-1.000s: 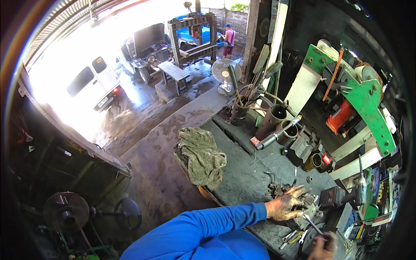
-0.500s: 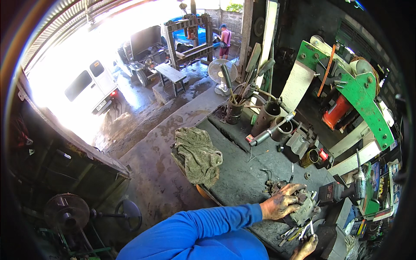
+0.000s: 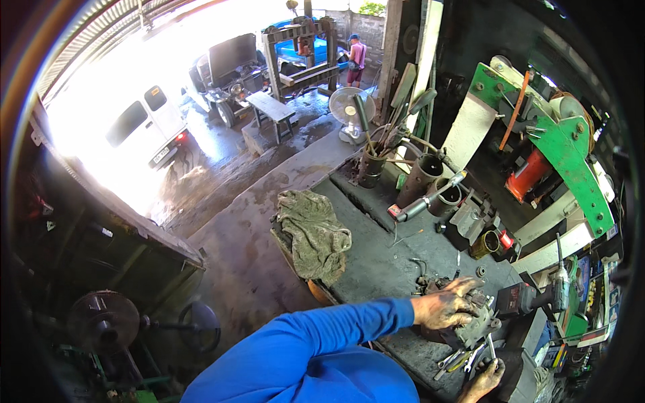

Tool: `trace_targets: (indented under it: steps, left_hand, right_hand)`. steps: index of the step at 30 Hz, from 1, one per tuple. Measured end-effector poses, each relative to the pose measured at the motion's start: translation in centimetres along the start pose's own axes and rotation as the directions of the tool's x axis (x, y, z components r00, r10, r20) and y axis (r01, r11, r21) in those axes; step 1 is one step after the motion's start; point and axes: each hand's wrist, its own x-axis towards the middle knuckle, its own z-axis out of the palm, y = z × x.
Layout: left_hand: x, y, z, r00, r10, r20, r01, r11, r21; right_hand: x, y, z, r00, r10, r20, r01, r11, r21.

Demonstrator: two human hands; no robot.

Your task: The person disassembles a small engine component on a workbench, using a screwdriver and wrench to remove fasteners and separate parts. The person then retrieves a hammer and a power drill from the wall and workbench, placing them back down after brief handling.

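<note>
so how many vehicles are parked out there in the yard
2: a white van at the left in the bright glare, and a dark vehicle with its hood up further back. Glare may hide others.
</note>
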Motion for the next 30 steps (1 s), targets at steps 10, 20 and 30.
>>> trace_targets:
  steps: [10, 20, 30]
  left_hand:
    - [-1.3, 2.3, 3.8, 0.912, -0.094, -0.399, 0.121, 0.992, 0.043]
    - [-0.3, 0.3, 0.7, 0.998, -0.030, -0.061, 0.029, 0.999, -0.016]
    - [-1.1, 1.8, 3.8, 0.919, -0.159, -0.361, 0.177, 0.984, 0.019]
  right_hand:
    - [1.8, 2.4, 0.0, 0.995, 0.076, 0.061, -0.067, 0.988, -0.142]
    - [1.8, 5.5, 0.3, 0.885, -0.269, 0.380, 0.461, 0.619, -0.636]
    - [1.7, 14.1, 1.9, 0.935, 0.348, 0.074, -0.348, 0.938, -0.011]
